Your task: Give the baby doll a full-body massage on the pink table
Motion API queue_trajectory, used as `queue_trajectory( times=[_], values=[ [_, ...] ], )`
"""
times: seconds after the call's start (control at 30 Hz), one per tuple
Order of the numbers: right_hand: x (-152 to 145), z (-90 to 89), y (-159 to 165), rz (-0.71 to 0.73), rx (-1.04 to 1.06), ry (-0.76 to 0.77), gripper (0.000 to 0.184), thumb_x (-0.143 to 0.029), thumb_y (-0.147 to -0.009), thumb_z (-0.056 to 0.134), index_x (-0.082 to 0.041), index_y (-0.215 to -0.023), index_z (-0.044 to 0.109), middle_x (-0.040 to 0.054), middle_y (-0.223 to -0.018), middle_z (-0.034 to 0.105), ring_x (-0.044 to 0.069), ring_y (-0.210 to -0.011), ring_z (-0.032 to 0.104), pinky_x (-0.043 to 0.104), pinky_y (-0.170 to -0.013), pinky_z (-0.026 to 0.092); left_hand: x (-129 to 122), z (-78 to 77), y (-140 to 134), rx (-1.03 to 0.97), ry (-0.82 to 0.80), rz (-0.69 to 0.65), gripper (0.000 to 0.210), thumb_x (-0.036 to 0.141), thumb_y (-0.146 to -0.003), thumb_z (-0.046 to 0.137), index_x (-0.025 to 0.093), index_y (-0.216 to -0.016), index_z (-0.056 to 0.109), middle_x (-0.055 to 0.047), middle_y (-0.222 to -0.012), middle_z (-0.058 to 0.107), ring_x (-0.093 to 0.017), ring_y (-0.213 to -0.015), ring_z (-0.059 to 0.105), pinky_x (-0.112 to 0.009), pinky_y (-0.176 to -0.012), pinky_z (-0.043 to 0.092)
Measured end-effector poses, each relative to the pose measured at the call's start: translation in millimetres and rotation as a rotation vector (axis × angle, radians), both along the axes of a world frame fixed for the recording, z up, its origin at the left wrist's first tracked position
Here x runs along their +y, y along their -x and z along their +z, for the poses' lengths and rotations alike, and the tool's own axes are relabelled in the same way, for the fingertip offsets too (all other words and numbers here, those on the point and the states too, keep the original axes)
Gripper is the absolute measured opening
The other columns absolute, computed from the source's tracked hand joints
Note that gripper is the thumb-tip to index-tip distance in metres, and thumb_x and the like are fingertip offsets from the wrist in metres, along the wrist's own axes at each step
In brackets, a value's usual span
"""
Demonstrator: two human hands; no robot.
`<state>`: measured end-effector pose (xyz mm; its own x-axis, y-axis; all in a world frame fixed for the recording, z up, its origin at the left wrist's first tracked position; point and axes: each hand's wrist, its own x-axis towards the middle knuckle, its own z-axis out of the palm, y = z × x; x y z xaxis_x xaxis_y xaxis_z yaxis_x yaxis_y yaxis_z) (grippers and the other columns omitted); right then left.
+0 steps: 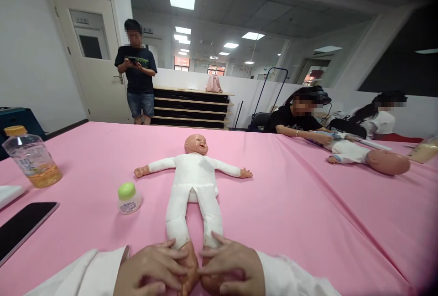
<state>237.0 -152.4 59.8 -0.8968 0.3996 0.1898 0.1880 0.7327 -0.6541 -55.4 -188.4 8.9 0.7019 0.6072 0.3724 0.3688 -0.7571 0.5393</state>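
Note:
A baby doll (195, 170) lies on its back on the pink cloth, head away from me and arms stretched out sideways. Its body and limbs are white fabric; head, hands and feet are brown plastic. My left hand (153, 266) curls its fingers over the doll's foot and ankle on the left. Over the other foot, my right hand (237, 264) is closed in the same way, fingertips reaching the lower leg. Both hands partly cover the feet. Left of the doll's legs stands a small clear jar (128, 202) with a green lid.
Pink cloth (273, 205) covers the table. At left are a bottle of orange drink (34, 157), a black phone (25, 225) and a white object (10, 194). Another doll (386, 161) lies at right, by a seated co-worker (301, 113). A person (136, 70) stands behind the table.

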Motion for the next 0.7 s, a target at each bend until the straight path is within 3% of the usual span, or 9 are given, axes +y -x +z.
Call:
queue_trajectory(
  times=[0.07, 0.13, 0.2, 0.3, 0.43, 0.53, 0.63, 0.7],
  values=[
    [14, 13.6, 7, -0.100, 0.145, 0.087, 0.040, -0.043, -0.088, 0.040, -0.026, -0.122, 0.054, 0.0043, -0.112, 0.064, 0.018, -0.112, 0.054, 0.039, -0.107, 0.028, 15, 11.3, -1, -0.080, 0.025, 0.024, 0.035, 0.036, -0.091, 0.032, 0.035, -0.113, 0.059, 0.001, -0.117, 0.060, -0.018, -0.118, 0.049, -0.042, -0.107, 0.030],
    [41, 20.6, 22, -0.246, 0.245, 0.071, 0.045, -0.045, -0.086, 0.044, -0.027, -0.127, 0.048, 0.0053, -0.126, 0.054, 0.019, -0.119, 0.048, 0.039, -0.105, 0.032, 43, 21.8, -7, -0.113, -0.009, 0.143, 0.038, 0.039, -0.091, 0.031, 0.030, -0.116, 0.057, -0.001, -0.127, 0.053, -0.021, -0.124, 0.041, -0.044, -0.108, 0.027],
    [71, 16.7, 39, -0.369, 0.240, -0.032, 0.054, -0.048, -0.085, 0.043, -0.026, -0.134, 0.037, 0.0071, -0.140, 0.038, 0.021, -0.131, 0.030, 0.044, -0.108, 0.022, 72, 26.0, -18, -0.083, -0.049, 0.387, 0.044, 0.042, -0.091, 0.029, 0.027, -0.131, 0.043, -0.002, -0.143, 0.032, -0.023, -0.134, 0.022, -0.046, -0.110, 0.019],
    [100, -3.3, 57, -0.415, -0.027, -0.197, 0.059, -0.049, -0.086, 0.038, -0.021, -0.137, 0.031, 0.0106, -0.148, 0.017, 0.024, -0.137, 0.008, 0.052, -0.109, 0.010, 96, 17.8, -29, 0.078, -0.052, 0.507, 0.054, 0.048, -0.090, 0.025, 0.026, -0.139, 0.025, -0.004, -0.150, 0.007, -0.027, -0.137, 0.005, -0.054, -0.108, 0.010],
    [83, -23.3, 47, -0.297, -0.246, -0.321, 0.055, -0.050, -0.086, 0.036, -0.027, -0.136, 0.032, 0.0073, -0.149, 0.007, 0.028, -0.137, -0.004, 0.061, -0.104, 0.004, 73, 0.1, -25, 0.211, -0.071, 0.363, 0.056, 0.052, -0.089, 0.020, 0.030, -0.141, 0.017, -0.004, -0.149, 0.011, -0.029, -0.137, 0.007, -0.060, -0.105, 0.008],
    [46, -22.4, 24, -0.140, -0.232, -0.277, 0.056, -0.051, -0.087, 0.033, -0.028, -0.138, 0.028, 0.0064, -0.148, 0.014, 0.028, -0.137, -0.001, 0.063, -0.102, -0.002, 35, -3.2, -14, 0.182, -0.094, 0.215, 0.058, 0.054, -0.088, 0.026, 0.032, -0.141, 0.017, -0.004, -0.146, 0.023, -0.028, -0.135, 0.016, -0.059, -0.106, 0.005],
    [21, -11.5, 8, 0.010, -0.163, -0.086, 0.053, -0.054, -0.086, 0.033, -0.026, -0.130, 0.043, 0.0078, -0.140, 0.036, 0.028, -0.136, 0.015, 0.058, -0.105, -0.006, 13, 4.9, -5, 0.063, 0.010, 0.030, 0.049, 0.052, -0.087, 0.032, 0.036, -0.132, 0.038, -0.002, -0.137, 0.041, -0.025, -0.131, 0.029, -0.053, -0.109, 0.009],
    [21, -1.3, 7, 0.076, -0.082, 0.141, 0.049, -0.053, -0.087, 0.034, -0.023, -0.118, 0.057, 0.0092, -0.120, 0.058, 0.026, -0.125, 0.040, 0.053, -0.108, 0.007, 17, 15.7, -5, -0.090, 0.169, -0.074, 0.043, 0.049, -0.089, 0.030, 0.033, -0.123, 0.052, -0.002, -0.116, 0.061, -0.023, -0.118, 0.049, -0.047, -0.108, 0.023]
  ],
)
